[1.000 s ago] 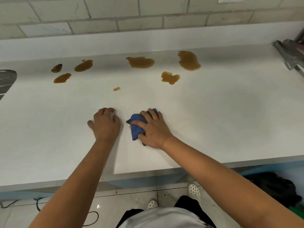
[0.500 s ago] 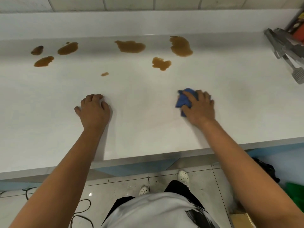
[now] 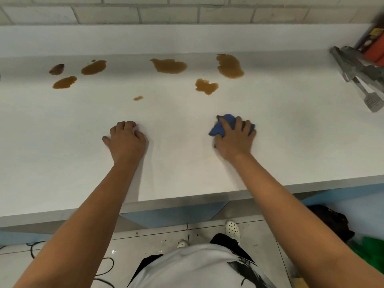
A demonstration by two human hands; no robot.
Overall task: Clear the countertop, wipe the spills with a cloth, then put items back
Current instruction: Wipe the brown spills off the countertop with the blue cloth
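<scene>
My right hand (image 3: pixel 235 138) presses a crumpled blue cloth (image 3: pixel 218 128) onto the white countertop (image 3: pixel 291 146), its fingers curled over the cloth. My left hand (image 3: pixel 125 140) rests on the counter to the left with curled fingers and holds nothing. Several brown spills lie along the back of the counter. A wide puddle (image 3: pixel 169 65) sits in the middle, a larger one (image 3: pixel 229 66) to its right, and a smaller one (image 3: pixel 206 86) just beyond the cloth. A tiny drop (image 3: pixel 138 98) and three patches, one of them (image 3: pixel 93 67), lie at the back left.
Metal tongs (image 3: pixel 361 80) lie at the counter's right end beside red and orange packages (image 3: pixel 376 44). A tiled wall rises behind the counter. Below the front edge are my shoes, a black bag (image 3: pixel 330 223), something green (image 3: pixel 372 250) and cables on the floor.
My right hand slid the blue cloth to the right across the counter, away from my left hand, then came back slightly left. My left hand stayed in place. The spills look unchanged.
</scene>
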